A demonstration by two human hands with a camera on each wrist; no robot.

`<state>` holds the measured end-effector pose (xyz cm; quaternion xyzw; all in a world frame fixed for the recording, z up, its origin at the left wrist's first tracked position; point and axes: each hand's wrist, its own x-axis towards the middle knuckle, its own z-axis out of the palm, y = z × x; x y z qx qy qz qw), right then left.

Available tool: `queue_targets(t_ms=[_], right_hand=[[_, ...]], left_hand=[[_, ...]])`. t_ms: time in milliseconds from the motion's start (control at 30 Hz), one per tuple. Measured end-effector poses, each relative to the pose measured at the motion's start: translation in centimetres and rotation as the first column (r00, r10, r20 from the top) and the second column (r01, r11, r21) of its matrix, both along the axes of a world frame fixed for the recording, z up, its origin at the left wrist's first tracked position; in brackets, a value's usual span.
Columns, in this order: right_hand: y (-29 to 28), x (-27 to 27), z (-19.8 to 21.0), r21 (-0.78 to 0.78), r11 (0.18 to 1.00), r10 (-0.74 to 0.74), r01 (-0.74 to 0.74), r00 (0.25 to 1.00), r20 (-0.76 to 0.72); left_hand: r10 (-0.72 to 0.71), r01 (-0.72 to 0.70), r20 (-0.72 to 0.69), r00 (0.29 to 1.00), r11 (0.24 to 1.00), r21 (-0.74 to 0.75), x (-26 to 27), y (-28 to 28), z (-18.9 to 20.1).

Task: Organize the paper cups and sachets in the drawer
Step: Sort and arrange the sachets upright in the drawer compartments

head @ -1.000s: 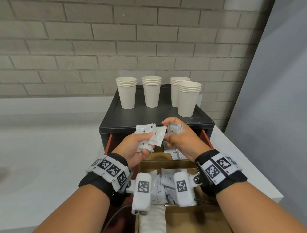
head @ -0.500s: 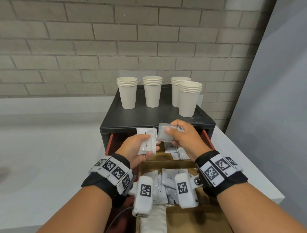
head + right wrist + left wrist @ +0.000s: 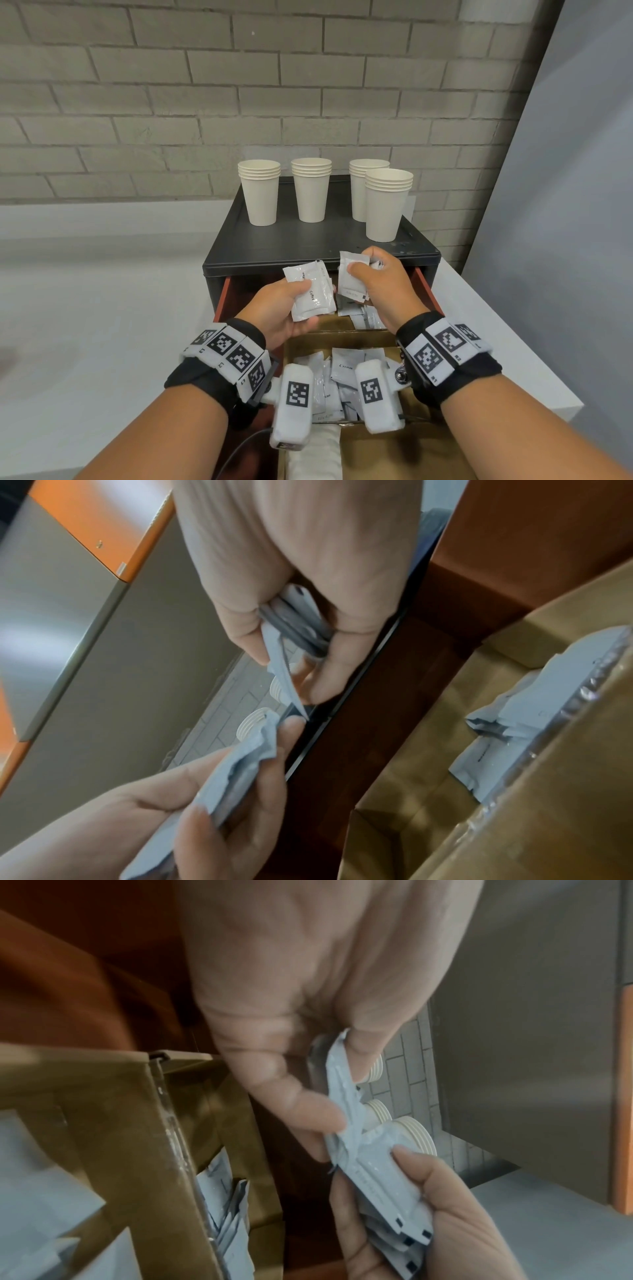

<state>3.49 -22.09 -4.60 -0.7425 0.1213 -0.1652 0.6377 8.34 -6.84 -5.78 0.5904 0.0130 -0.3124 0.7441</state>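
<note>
Over the open drawer [image 3: 222, 298] my left hand [image 3: 301, 305] holds a small stack of white sachets [image 3: 310, 294], the top one reading "Coffee". Just to its right, my right hand [image 3: 363, 270] pinches more white sachets [image 3: 352, 281], held upright. The two bundles nearly touch in the left wrist view, left hand [image 3: 342, 1093] above and right hand [image 3: 387, 1177] below. My right hand [image 3: 298, 653] grips folded sachets in its own view. Several stacks of paper cups [image 3: 311, 192] stand on the black cabinet top [image 3: 308, 240]. Loose sachets [image 3: 342, 373] fill the near cardboard compartment.
More sachets [image 3: 363, 318] lie in the far compartment behind a cardboard divider [image 3: 342, 337]. A white ribbed object [image 3: 315, 455] lies at the drawer's front beside a bare cardboard section [image 3: 411, 455]. White counter [image 3: 102, 325] spreads left; a grey panel [image 3: 565, 205] rises on the right.
The right hand drew sachets away from the left hand's fanned bundle and turned them upright. The left hand's sachets are now squared into one stack, and the hands sit slightly apart.
</note>
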Motion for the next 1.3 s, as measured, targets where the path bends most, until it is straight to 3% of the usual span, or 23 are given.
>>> queue_targets(t_ms=[133,333,500,600,767,867,1000,1300], right_hand=[[0.6,0.2,-0.4,-0.108,0.994,0.025,-0.026,1.000,-0.010],[1.4,0.2,-0.4,-0.036,0.978,0.202,-0.204,0.978,-0.046],[1.0,0.1,-0.1,-0.003,0.995,0.097,-0.098,0.993,-0.061],[1.2,0.0,-0.1,-0.024,0.990,0.135,-0.139,0.983,-0.125],[2.2,0.2,-0.7,-0.101,0.977,0.165,-0.186,0.968,-0.187],[2.0,0.2,-0.6,-0.067,0.977,0.183,-0.200,0.961,-0.209],[1.4,0.2,-0.3,-0.074,0.987,0.129,-0.145,0.975,-0.182],[0.6,0.5,-0.7,-0.316,0.948,0.036,-0.046,0.999,-0.036]], left_hand=[[-0.019,0.019,0.032,0.999,1.000,0.007,-0.2,-0.1,0.0],[-0.065,0.067,0.065,0.996,0.997,-0.031,-0.4,-0.2,0.1],[0.031,-0.021,0.065,0.997,0.989,-0.146,-0.1,-0.1,0.2],[0.055,-0.039,0.066,0.996,0.975,-0.220,0.1,0.1,0.2],[0.027,-0.009,0.072,0.997,0.973,-0.229,-0.1,-0.1,0.1],[0.032,-0.017,0.058,0.998,0.970,-0.241,0.0,-0.1,0.2],[0.041,-0.032,0.030,0.999,0.966,-0.258,0.0,-0.1,0.2],[-0.158,0.158,0.037,0.987,0.987,0.005,-0.5,-0.1,0.1]])
